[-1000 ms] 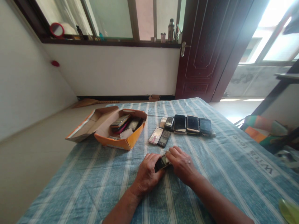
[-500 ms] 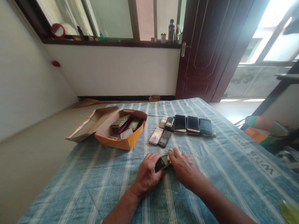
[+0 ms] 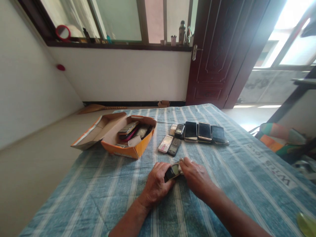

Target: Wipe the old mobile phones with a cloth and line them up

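My left hand (image 3: 158, 181) is closed around the lower end of a dark mobile phone (image 3: 174, 170) with a greenish-grey screen. The phone is tilted, its far end pointing right. Pinched in the fingers of my right hand (image 3: 196, 176) is a white cloth or tissue (image 3: 181, 166), pressed against the phone's right end and mostly hidden by the fingers. Beyond my hands lie a white phone (image 3: 165, 144) with pink keys and a black keypad phone (image 3: 174, 146), side by side on the striped blue bed cover (image 3: 118, 191).
An open orange box (image 3: 139, 149) at the left holds several phones. Two small phones lie behind the white and black ones, beside stacked smartphones (image 3: 204, 131) in a row to the right. A yellow-green object (image 3: 306, 223) shows at the lower right edge.
My right hand has shifted slightly right along the phone with the white cloth, and more of the screen's right side shows. My left hand keeps its hold.
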`<state>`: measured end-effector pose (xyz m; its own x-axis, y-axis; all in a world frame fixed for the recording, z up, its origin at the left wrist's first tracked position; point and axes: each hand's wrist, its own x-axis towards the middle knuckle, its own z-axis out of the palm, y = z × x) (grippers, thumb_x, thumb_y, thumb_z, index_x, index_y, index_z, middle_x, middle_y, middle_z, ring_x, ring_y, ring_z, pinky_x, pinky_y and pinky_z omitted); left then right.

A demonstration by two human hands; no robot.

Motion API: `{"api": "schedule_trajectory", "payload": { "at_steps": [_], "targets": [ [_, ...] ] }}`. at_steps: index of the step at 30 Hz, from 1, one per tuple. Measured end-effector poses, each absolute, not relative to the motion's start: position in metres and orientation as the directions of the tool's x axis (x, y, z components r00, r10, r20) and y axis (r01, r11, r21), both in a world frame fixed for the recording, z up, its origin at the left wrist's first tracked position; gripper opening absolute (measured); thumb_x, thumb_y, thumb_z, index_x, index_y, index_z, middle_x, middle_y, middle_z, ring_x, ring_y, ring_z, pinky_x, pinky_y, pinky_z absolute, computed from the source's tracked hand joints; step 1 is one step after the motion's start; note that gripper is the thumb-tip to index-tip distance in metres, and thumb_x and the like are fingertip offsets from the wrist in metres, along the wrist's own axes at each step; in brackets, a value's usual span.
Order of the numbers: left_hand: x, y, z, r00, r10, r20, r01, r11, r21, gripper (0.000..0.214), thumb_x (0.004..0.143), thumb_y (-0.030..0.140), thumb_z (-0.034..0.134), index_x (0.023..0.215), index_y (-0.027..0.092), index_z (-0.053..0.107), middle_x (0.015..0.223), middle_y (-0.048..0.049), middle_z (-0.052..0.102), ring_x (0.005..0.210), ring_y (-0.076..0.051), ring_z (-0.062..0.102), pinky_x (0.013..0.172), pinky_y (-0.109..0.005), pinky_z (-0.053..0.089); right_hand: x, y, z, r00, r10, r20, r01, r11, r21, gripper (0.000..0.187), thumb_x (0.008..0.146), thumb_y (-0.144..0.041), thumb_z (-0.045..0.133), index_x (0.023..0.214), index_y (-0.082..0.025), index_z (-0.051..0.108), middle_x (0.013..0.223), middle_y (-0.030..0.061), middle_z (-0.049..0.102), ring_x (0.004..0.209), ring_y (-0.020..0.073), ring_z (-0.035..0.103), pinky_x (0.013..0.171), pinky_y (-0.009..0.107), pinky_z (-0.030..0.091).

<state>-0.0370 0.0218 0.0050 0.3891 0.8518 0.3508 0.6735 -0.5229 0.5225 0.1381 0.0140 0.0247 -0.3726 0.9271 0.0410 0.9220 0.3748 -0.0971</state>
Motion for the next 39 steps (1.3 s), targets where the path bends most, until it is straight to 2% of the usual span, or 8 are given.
{"api": "schedule_trajectory", "payload": {
  "at_steps": [8, 18, 26, 35, 39],
  "targets": [
    [-0.037, 0.022, 0.006, 0.392, 0.854, 0.344, 0.675, -0.520, 0.523, 0.024, 0.068, 0.014, 0.064, 0.092, 0.016, 0.060, 0.090, -0.0060, 0.065, 0.085, -0.023, 0.056, 0.076, -0.037, 0.049, 0.138, 0.014, 0.024, -0.387, 0.919, 0.071, 0.914, 0.393, -0.098, 0.035, 0.084, 0.002, 0.036, 0.101, -0.015, 0.062, 0.103, 0.0077, 0.061, 0.077, 0.0178, 0.060, 0.062, 0.028, 0.045],
    [-0.036, 0.022, 0.004, 0.393, 0.848, 0.356, 0.681, -0.529, 0.507, 0.024, 0.069, 0.015, 0.064, 0.092, 0.017, 0.060, 0.089, -0.0056, 0.066, 0.083, -0.023, 0.057, 0.075, -0.037, 0.049, 0.137, 0.012, 0.025, -0.396, 0.911, 0.119, 0.913, 0.404, -0.055, 0.029, 0.083, 0.002, 0.039, 0.084, -0.016, 0.062, 0.090, 0.0068, 0.061, 0.079, 0.0204, 0.058, 0.065, 0.031, 0.044],
    [-0.036, 0.022, 0.003, 0.391, 0.837, 0.382, 0.673, -0.543, 0.503, 0.019, 0.073, 0.020, 0.063, 0.091, 0.018, 0.059, 0.089, -0.0051, 0.065, 0.083, -0.022, 0.057, 0.075, -0.036, 0.049, 0.130, 0.005, 0.030, -0.378, 0.923, 0.076, 0.925, 0.380, -0.013, 0.023, 0.085, -0.002, 0.046, 0.084, -0.015, 0.064, 0.089, 0.0077, 0.062, 0.078, 0.0213, 0.058, 0.063, 0.032, 0.044],
    [-0.037, 0.022, 0.001, 0.381, 0.849, 0.365, 0.671, -0.526, 0.522, 0.023, 0.071, 0.018, 0.064, 0.092, 0.019, 0.059, 0.090, -0.0048, 0.065, 0.085, -0.022, 0.057, 0.076, -0.036, 0.049, 0.132, 0.010, 0.022, -0.366, 0.913, 0.179, 0.924, 0.380, -0.045, 0.027, 0.084, 0.002, 0.042, 0.080, -0.016, 0.062, 0.086, 0.0061, 0.061, 0.076, 0.0202, 0.056, 0.064, 0.032, 0.041],
    [-0.037, 0.022, 0.002, 0.387, 0.849, 0.359, 0.675, -0.527, 0.516, 0.025, 0.068, 0.016, 0.064, 0.092, 0.018, 0.059, 0.090, -0.0046, 0.065, 0.085, -0.022, 0.057, 0.076, -0.037, 0.049, 0.133, 0.014, 0.021, -0.367, 0.913, 0.178, 0.921, 0.383, -0.064, 0.026, 0.086, -0.001, 0.042, 0.081, -0.017, 0.062, 0.087, 0.0061, 0.060, 0.077, 0.0204, 0.056, 0.064, 0.031, 0.041]
  ]
}}
